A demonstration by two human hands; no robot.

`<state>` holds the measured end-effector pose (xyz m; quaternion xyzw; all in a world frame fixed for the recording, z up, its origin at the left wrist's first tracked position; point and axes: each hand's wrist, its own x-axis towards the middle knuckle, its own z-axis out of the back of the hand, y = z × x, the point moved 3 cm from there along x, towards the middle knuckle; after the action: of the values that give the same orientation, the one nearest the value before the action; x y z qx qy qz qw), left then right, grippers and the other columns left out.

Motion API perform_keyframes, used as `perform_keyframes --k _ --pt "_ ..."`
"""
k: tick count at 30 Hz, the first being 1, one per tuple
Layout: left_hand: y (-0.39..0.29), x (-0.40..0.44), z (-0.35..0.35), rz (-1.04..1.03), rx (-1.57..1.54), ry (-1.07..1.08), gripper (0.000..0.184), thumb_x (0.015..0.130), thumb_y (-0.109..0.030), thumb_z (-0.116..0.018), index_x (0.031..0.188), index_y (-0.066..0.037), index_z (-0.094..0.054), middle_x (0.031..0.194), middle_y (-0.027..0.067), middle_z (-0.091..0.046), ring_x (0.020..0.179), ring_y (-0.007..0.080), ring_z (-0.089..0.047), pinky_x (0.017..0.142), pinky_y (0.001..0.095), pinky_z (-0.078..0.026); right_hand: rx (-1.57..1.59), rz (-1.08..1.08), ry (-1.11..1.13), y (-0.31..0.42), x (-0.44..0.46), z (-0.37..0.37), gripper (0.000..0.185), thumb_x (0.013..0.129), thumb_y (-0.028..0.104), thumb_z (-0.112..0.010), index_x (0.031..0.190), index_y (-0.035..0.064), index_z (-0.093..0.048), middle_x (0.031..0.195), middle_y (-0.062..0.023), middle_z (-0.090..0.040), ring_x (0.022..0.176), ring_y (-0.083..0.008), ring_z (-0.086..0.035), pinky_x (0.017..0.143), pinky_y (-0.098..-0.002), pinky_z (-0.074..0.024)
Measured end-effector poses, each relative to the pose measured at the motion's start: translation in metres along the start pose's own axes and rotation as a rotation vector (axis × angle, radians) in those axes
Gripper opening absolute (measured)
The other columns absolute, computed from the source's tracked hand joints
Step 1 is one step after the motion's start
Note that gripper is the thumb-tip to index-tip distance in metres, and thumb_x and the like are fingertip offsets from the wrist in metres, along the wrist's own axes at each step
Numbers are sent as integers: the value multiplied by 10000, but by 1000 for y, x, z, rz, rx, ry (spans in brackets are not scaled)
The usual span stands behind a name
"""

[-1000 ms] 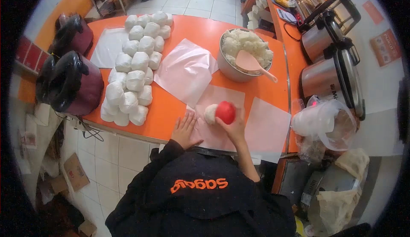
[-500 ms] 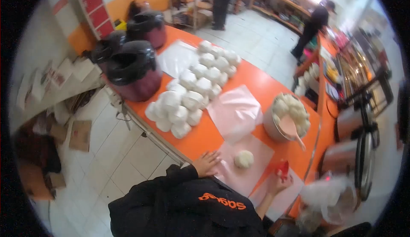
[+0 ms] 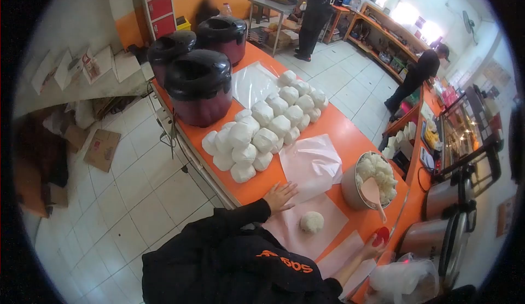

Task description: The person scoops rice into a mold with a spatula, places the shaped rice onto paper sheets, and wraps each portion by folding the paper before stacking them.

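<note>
My left hand [image 3: 280,197] lies with fingers stretched out at the edge of the wrapping paper sheets, holding nothing I can see. A rounded mound of white rice [image 3: 311,222] rests on a pale pink sheet [image 3: 292,238] just right of it. My right hand [image 3: 373,247] is closed on a small red cup [image 3: 381,236] near the table's right side, over another sheet [image 3: 340,256]. Beyond it stands a metal pot [image 3: 353,193] of cooked rice, with a pink rice paddle [image 3: 371,191] lying on the rice.
Many white paper-wrapped bundles [image 3: 265,139] are piled on the orange table [image 3: 350,126]. Several dark rice warmers [image 3: 198,88] stand at its far left end. A clear plastic bag [image 3: 404,276] sits at lower right. Two people [image 3: 314,16] stand farther back.
My left hand has slid forward along the paper edge. The right hand with the red cup has moved a little right and away from the rice mound. The camera view has shifted.
</note>
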<state>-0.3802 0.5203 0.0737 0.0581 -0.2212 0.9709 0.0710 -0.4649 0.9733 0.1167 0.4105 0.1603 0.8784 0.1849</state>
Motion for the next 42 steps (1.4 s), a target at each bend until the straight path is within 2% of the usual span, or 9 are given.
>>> perform_keyframes --k 6,9,15,18,24,26,28,39,42 --pt "14 53 -3 115 146 73 601 898 -480 -478 1391 -152 -373 1510 96 -250 1409 252 -195 1099 537 -175 31 -178 -6 -48 24 5 214 840 270 -673 829 57 -690 992 -130 -578 940 -301 -557 825 -418 -448" --pt "23 64 -12 104 184 -52 593 897 -484 -476 1382 -153 -394 1513 102 -243 1409 248 -196 1097 527 -185 -242 -142 63 -44 37 18 170 803 207 -704 815 41 -667 999 -134 -583 920 -258 -589 738 -350 -493" --pt "8 6 -4 -10 -23 -75 532 893 -398 -513 1353 -147 -423 1490 105 -284 1367 270 -276 1082 507 -237 -278 169 -399 -101 13 33 293 886 379 -539 1073 158 -578 866 6 -599 718 -176 -581 618 -356 -400" --pt "-2 -37 15 -42 -68 -150 511 885 -345 -536 1341 -140 -432 1469 107 -318 1334 282 -326 1070 493 -271 -84 19 -78 -91 19 82 502 718 284 -759 1137 62 -593 1115 -197 -567 1044 -383 -520 892 -481 -432" --pt "-8 -76 28 -20 -161 -158 506 874 -312 -567 1332 -138 -442 1437 106 -366 1300 287 -373 1058 479 -293 -13 364 491 -22 1 169 331 771 306 -722 899 12 -640 647 -104 -618 607 -246 -601 597 -412 -470" --pt "-7 -73 26 -41 -169 -165 497 872 -305 -573 1326 -144 -449 1425 101 -381 1297 286 -376 1056 474 -296 -113 -334 1207 65 -12 217 251 812 263 -696 811 18 -639 592 -85 -583 557 -215 -567 577 -383 -467" --pt "-9 -72 20 -67 -176 -157 490 868 -298 -579 1318 -148 -455 1413 99 -394 1294 285 -378 1056 469 -297 295 -605 1393 34 -49 242 313 829 311 -688 756 12 -634 585 -104 -597 532 -196 -560 558 -360 -460" --pt "-14 -57 3 -159 -179 -25 487 863 -327 -586 1297 -140 -468 1420 122 -370 1326 276 -334 1084 463 -245 172 -426 1114 59 -58 221 326 832 319 -682 751 7 -632 581 -106 -597 530 -199 -561 555 -360 -458" --pt "-15 -58 1 -222 -129 -86 500 867 -364 -570 1306 -151 -463 1435 114 -356 1343 265 -315 1089 468 -233 160 -408 1091 63 -66 220 330 832 322 -680 750 6 -631 579 -107 -597 529 -200 -561 554 -360 -457"
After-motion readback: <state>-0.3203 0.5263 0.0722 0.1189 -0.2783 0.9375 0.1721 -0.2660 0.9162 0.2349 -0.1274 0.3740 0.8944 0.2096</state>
